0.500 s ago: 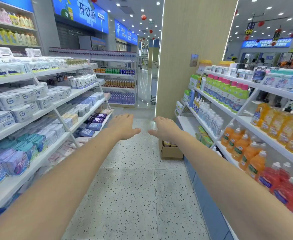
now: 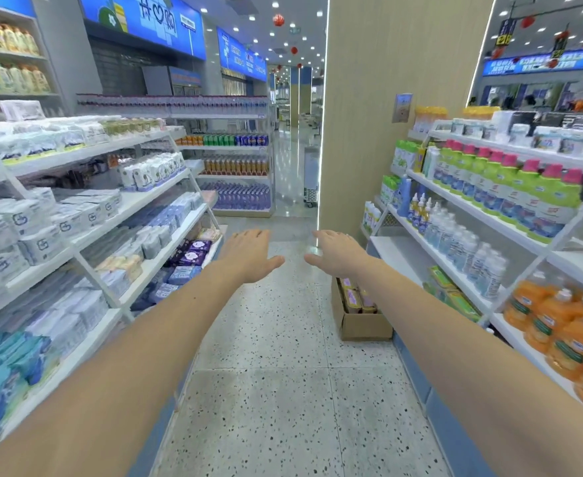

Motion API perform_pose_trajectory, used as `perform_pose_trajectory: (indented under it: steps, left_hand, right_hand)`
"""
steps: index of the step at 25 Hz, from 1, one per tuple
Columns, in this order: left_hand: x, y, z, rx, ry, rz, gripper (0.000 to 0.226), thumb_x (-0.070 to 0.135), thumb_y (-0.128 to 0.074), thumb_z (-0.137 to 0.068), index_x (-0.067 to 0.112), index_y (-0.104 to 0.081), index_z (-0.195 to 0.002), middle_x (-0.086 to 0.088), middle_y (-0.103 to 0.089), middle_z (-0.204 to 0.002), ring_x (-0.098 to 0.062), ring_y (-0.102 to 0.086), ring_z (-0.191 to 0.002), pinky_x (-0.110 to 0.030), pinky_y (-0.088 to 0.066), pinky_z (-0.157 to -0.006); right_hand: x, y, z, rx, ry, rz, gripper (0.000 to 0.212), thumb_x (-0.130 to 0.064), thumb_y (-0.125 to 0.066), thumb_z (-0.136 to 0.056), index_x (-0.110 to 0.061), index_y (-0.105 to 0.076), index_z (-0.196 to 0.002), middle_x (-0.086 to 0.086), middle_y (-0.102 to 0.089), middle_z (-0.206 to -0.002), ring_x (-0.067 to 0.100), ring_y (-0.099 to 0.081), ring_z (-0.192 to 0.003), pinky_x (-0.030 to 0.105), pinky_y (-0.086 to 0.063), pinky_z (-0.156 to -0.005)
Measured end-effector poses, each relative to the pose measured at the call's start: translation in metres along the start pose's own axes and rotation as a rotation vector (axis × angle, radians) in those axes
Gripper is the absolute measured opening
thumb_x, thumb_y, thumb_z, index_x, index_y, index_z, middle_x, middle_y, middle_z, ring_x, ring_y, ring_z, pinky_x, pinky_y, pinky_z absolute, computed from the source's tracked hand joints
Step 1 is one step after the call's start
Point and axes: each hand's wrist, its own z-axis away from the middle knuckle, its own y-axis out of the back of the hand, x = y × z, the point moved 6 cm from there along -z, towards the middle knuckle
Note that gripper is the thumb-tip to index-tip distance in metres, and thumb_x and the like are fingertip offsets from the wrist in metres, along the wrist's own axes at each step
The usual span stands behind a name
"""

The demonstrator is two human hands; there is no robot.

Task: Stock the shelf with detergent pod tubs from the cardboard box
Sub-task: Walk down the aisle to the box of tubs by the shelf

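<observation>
Closer now is the box [image 2: 362,313], looming larger than it did half a second back and showing more of its contents, while both arms are keeping the same outstretched pose. It is sitting on the floor [image 2: 283,390] against the blue base of the right-hand shelving, its top open. Tubs [image 2: 353,299] with purple-and-yellow lids are lying packed inside; how many is too blurred to count.

Both hands are reaching forward over the aisle, palms down, fingers spread loosely. The left hand [image 2: 248,254] is hovering near the end of the left-hand shelving, its grip released and holding nothing. The right hand [image 2: 338,253] is hanging just beside it, thumbs pointing toward each other without touching, its grip also released and empty. The right hand is floating above and just short of the box, well apart from the tubs.

On the right, a white shelf [image 2: 400,259] is standing mostly bare at its near end, just above and behind the box. Green packs [image 2: 450,294] are lying further along it. Above that, clear bottles [image 2: 462,246] are lining a higher level, and green bottles [image 2: 510,191] with pink caps are filling the one over it. Orange bottles [image 2: 558,325] are crowding the nearest lower level. Across the aisle, white and blue packets [image 2: 42,228] are filling the left shelving.
</observation>
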Motion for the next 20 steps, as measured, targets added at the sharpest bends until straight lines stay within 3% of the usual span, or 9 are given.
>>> perform_pose_trajectory:
  steps: [9,20]
  left_hand:
    - [-0.049,-0.041,-0.245,-0.034,0.036,-0.044,0.064,0.051,-0.039,-0.09,0.007,-0.035,-0.137,-0.013,-0.044,-0.142,-0.032,-0.043,-0.127,-0.041,-0.032,-0.102]
    - [-0.134,-0.085,-0.545,-0.037,0.106,0.021,0.074,0.052,-0.04,-0.09,0.007,-0.022,-0.146,-0.012,-0.031,-0.153,-0.029,-0.034,-0.137,-0.041,-0.029,-0.108]
  right_hand:
    - [0.077,-0.01,-0.243,-0.005,0.056,0.047,0.064,-0.043,-0.044,-0.093,-0.007,-0.029,-0.143,0.013,-0.036,-0.149,0.031,-0.037,-0.135,0.043,-0.026,-0.112]
    - [0.164,-0.023,-0.547,-0.032,0.07,0.086,0.066,-0.043,-0.046,-0.092,-0.008,-0.026,-0.145,0.015,-0.036,-0.149,0.032,-0.036,-0.135,0.044,-0.027,-0.113]
